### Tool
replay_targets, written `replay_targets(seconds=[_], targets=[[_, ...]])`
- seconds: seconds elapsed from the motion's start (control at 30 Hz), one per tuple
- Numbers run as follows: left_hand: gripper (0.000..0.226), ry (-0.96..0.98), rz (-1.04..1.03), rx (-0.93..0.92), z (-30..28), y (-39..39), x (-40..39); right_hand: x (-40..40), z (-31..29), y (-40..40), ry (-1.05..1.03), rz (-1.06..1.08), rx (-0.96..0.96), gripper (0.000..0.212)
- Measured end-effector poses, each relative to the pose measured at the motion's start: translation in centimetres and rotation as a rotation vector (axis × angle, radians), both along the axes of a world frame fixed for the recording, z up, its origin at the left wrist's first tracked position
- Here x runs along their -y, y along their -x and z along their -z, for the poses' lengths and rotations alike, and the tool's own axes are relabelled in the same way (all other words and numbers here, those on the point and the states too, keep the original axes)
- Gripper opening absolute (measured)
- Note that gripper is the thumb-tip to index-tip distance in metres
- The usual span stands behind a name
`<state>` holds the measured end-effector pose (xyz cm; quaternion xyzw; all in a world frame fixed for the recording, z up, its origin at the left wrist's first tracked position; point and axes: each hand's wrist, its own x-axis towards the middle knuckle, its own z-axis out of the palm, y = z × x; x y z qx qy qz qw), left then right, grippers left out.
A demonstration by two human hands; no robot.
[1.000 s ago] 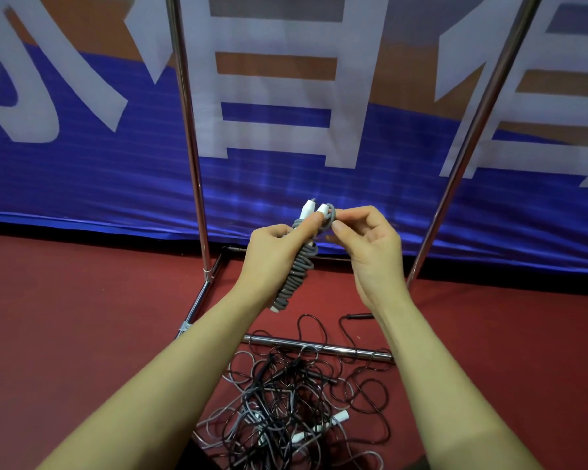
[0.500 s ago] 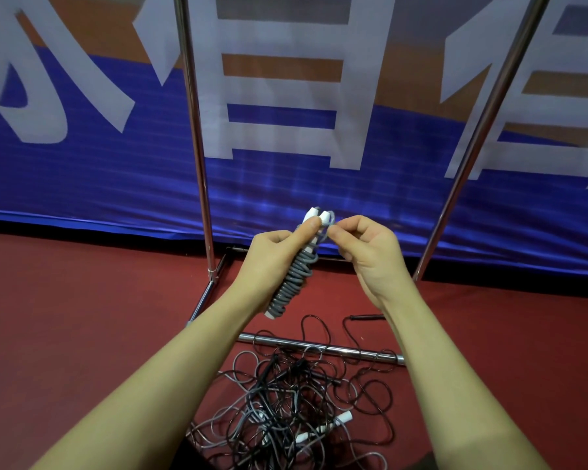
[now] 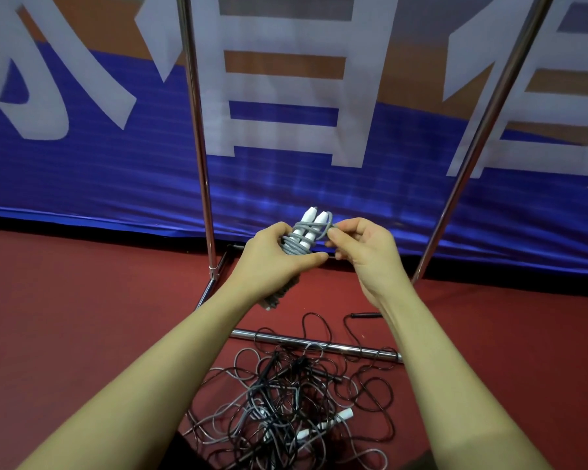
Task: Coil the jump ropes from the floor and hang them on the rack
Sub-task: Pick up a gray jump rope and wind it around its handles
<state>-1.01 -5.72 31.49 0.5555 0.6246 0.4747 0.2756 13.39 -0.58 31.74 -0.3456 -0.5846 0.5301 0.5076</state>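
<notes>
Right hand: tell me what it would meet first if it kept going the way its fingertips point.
The right hand points leftward, pinching the grey cord end. Going straight on, it would likely meet the coiled grey jump rope wrapped round its white handles, gripped by the left hand. Depth looks matched, though one view cannot confirm it.

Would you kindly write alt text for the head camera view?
The left hand grips a coiled grey jump rope with white handles while the right hand pinches its loose end. Below, tangled ropes lie on the red floor by a metal rack.
</notes>
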Motion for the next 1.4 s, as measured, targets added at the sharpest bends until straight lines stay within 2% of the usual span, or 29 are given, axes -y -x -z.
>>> replay_targets(seconds=[0.2,0.4,0.53,0.67,0.77,0.83,1.0,1.07,1.17,1.4], targets=[[0.026,0.134,0.107,0.275,0.0,-0.1,-0.2,0.1,0.1,0.0,-0.237,0.168,0.25,0.02],[0.029,0.21,0.209,0.384,-0.6,-0.5,0.0,0.2,-0.4,-0.5,-0.295,0.261,0.213,0.022],[0.031,0.196,0.226,0.379,-0.3,-0.8,0.0,0.2,-0.3,-0.2,-0.3,0.291,0.171,0.022],[0.017,0.104,0.225,0.256,-0.2,-0.1,0.1,0.5,-0.6,-0.3,-0.397,0.187,0.166,0.023],[0.031,0.065,0.22,0.099,-0.3,-0.2,0.1,0.6,-0.4,-0.1,-0.471,0.226,0.254,0.028],[0.036,0.029,0.211,0.008,0.1,-0.8,0.1,0.3,-0.1,-0.1,-0.485,0.287,0.286,0.021],[0.035,-0.063,0.088,-0.385,1.0,-1.7,-0.1,-0.2,0.1,-0.4,-0.562,0.356,0.374,0.002],[0.03,-0.08,0.022,-0.489,0.9,-1.5,-0.1,-0.2,0.2,-0.4,-0.584,0.357,0.401,0.005],[0.045,-0.044,-0.022,-0.672,0.6,-1.2,-0.1,-0.2,0.2,-0.3,-0.559,0.35,0.411,0.003],[0.043,-0.093,-0.033,-0.858,0.3,-1.3,-0.1,-0.8,0.0,-0.1,-0.304,0.416,0.237,0.023]])
